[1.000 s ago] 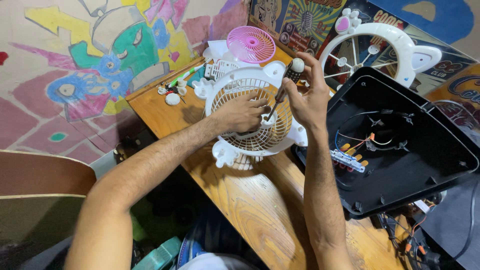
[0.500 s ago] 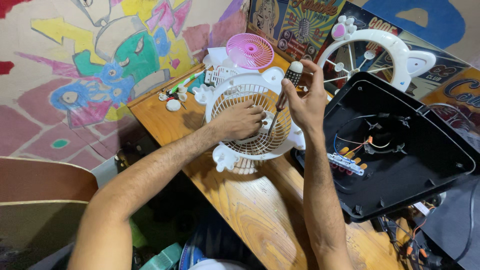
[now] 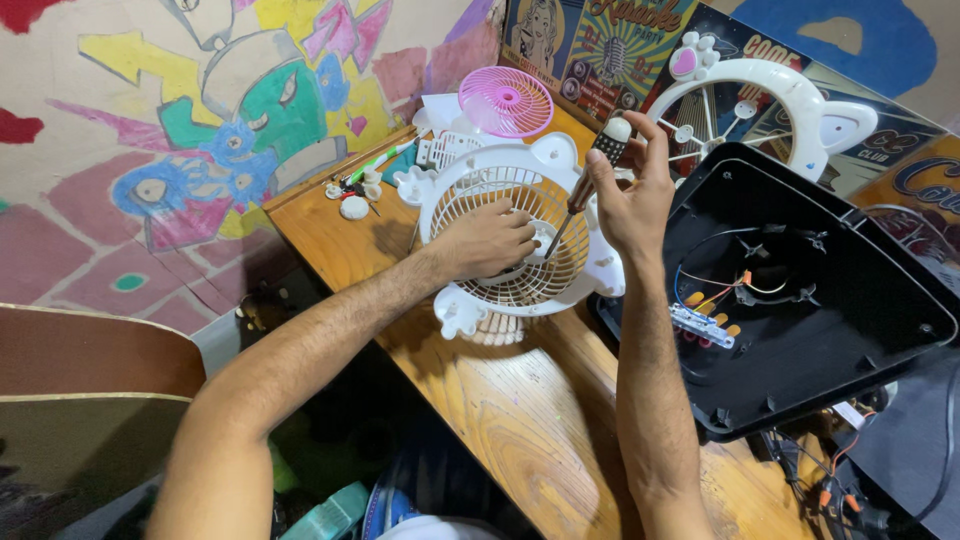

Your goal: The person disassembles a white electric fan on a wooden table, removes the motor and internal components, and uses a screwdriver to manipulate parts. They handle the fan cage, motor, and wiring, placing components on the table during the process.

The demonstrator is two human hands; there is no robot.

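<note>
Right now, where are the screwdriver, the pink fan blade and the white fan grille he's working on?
screwdriver (image 3: 583,188): head view, on its dark handle, in the right hand.
pink fan blade (image 3: 507,101): head view, on its round hub.
white fan grille (image 3: 560,265): head view, on the mesh right of the left hand.

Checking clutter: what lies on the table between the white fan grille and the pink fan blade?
In the head view, a small white ribbed plastic part lies between the white fan grille and the pink fan blade.

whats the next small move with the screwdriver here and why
Probably turn the screwdriver in place. The right hand grips its handle upright, with the shaft angled down through the white fan grille toward the centre. The left hand lies flat on the grille, steadying it on the wooden table. The tip itself is hidden, so seating cannot be confirmed.
</note>
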